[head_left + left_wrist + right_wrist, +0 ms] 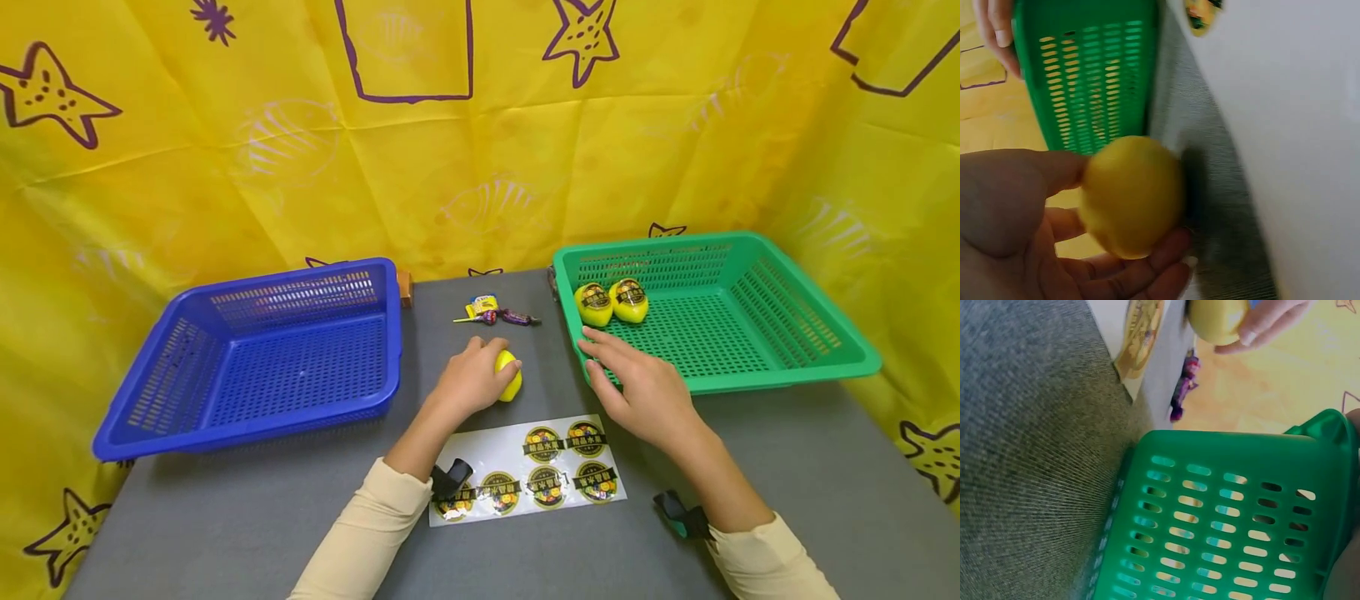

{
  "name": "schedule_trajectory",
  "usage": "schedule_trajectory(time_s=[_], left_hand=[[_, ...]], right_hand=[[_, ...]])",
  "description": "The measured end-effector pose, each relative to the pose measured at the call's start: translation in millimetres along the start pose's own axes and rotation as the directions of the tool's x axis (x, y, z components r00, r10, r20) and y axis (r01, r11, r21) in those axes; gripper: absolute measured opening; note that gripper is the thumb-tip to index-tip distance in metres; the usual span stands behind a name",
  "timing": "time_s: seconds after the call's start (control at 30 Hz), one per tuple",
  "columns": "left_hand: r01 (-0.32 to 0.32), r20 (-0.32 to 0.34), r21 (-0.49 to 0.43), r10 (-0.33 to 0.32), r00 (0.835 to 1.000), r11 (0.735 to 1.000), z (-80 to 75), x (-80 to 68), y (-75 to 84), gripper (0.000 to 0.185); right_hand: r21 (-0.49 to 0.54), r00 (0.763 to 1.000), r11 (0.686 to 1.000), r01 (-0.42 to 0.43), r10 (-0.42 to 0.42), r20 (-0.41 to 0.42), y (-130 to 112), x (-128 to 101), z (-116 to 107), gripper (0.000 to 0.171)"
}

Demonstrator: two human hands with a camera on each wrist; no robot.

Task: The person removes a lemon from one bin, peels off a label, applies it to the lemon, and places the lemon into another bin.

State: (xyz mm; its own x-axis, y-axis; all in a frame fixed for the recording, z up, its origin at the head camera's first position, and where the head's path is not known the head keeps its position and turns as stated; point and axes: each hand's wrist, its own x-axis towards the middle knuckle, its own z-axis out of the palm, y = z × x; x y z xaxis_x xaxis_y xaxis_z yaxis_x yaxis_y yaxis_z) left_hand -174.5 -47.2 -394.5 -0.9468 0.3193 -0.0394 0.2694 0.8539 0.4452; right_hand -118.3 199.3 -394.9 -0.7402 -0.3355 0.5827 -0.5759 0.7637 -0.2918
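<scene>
My left hand (471, 379) grips a plain yellow lemon (509, 387) between thumb and fingers, near the middle of the table. The left wrist view shows the lemon (1135, 197) close up, with no sticker on the side that shows. My right hand (647, 395) is at the left front corner of a green basket (787, 379), its fingers extended over the rim and holding nothing. Inside that basket, two lemons (629, 302) with round black-and-gold stickers sit side by side at the left. A white sticker sheet (487, 450) lies in front of my hands, partly under the left wrist.
On the left stands a blue basket (300, 375) with nothing visible in it. Small wrapped candies (517, 317) and a lollipop (489, 317) lie at the back of the grey table (225, 533). A yellow patterned cloth (480, 142) hangs behind and at both sides.
</scene>
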Motion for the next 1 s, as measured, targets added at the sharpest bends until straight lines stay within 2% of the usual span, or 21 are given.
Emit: schedule_trajectory(time_s=[0.1, 0.27, 0.6, 0.73, 0.87, 0.93, 1.0], left_hand=[[0.015, 0.015, 0.032, -0.015, 1.0, 0.999, 2.7, 0.8, -2.2, 0.048], [-0.006, 0.003, 0.049, 0.006, 1.0, 0.999, 1.8, -0.6, -3.0, 0.05], [-0.036, -0.009, 0.036, 0.037, 0.999, 0.999, -0.5, -6.5, 0.4, 0.054], [-0.023, 0.0, 0.028, 0.023, 1.0, 0.999, -1.4, -8.4, -1.2, 0.057], [0.0, 0.009, 0.018, -0.001, 1.0, 1.0, -3.6, -14.2, -3.9, 0.061], [0.007, -0.007, 0.025, -0.007, 1.0, 1.0, -4.0, -19.0, -5.5, 0.063], [0.004, -0.043, 0.04, -0.003, 0.999, 0.999, -4.7, -25.3, -6.4, 0.063]], right_hand=[[-0.012, 1.0, 1.0, 0.006, -0.006, -0.015, -0.1, 1.1, 1.3, 0.033], [-0.026, 0.999, 1.0, 0.012, -0.013, -0.039, 0.1, 1.5, 1.9, 0.033], [-0.031, 0.998, 0.999, 0.02, -0.021, -0.054, 0.4, 1.4, 1.9, 0.033], [-0.022, 0.999, 1.0, 0.009, -0.01, -0.032, -0.5, 0.8, 1.1, 0.033], [-0.01, 0.999, 1.0, -0.018, 0.018, 0.026, -2.0, -0.2, -2.2, 0.034], [-0.006, 0.999, 1.0, -0.017, 0.017, 0.051, -3.6, -0.8, -4.3, 0.036], [-0.002, 0.999, 1.0, 0.025, -0.025, 0.042, -6.2, -1.3, -6.4, 0.035]])
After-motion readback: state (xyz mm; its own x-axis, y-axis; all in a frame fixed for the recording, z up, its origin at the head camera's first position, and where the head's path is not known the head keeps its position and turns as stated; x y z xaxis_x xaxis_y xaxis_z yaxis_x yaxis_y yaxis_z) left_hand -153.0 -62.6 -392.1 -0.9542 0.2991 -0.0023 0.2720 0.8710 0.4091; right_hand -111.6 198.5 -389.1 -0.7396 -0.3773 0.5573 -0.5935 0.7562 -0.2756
